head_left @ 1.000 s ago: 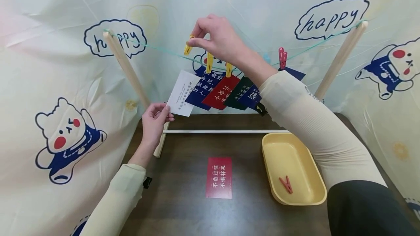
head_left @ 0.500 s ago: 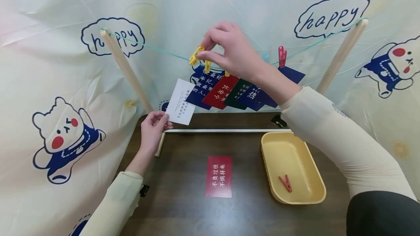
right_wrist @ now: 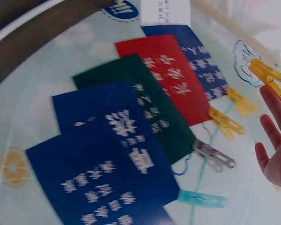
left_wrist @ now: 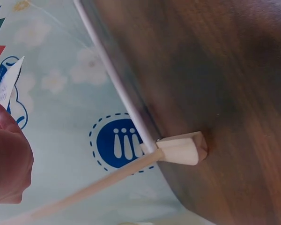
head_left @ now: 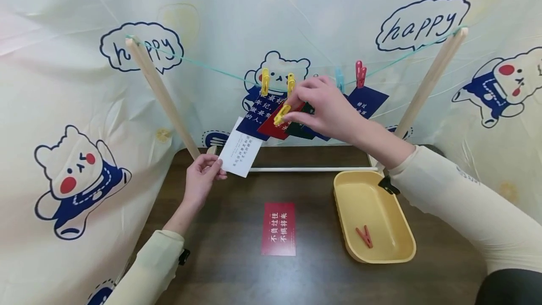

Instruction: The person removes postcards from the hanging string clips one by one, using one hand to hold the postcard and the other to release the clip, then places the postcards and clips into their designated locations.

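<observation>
My left hand [head_left: 201, 176] pinches the lower left corner of a white card [head_left: 240, 153] with printed text. In the head view, the card's upper part meets the edge of a hanging navy card [head_left: 252, 119]. A yellow clothespin [head_left: 281, 116] is pinched between the thumb and fingers of my right hand [head_left: 328, 109], in front of a red card [head_left: 268, 127] and below the green string [head_left: 211, 68]. The right wrist view shows red, dark green [right_wrist: 131, 103] and blue cards overlapping along the string. Yellow clothespins [right_wrist: 226, 123], a metal clip [right_wrist: 213, 154] and a teal clothespin [right_wrist: 202, 198] grip it.
Wooden posts [head_left: 161, 93] at left and right carry the string, with a white rod [head_left: 313, 169] low between them. A red card [head_left: 278, 229] lies on the dark table [head_left: 220, 267]. The yellow tray [head_left: 383, 196] at right holds a red clothespin [head_left: 365, 236].
My right hand has moved right and down with the yellow clothespin, away from the string's left part. My left hand has lowered the white card, which now sits closer to the navy card.
</observation>
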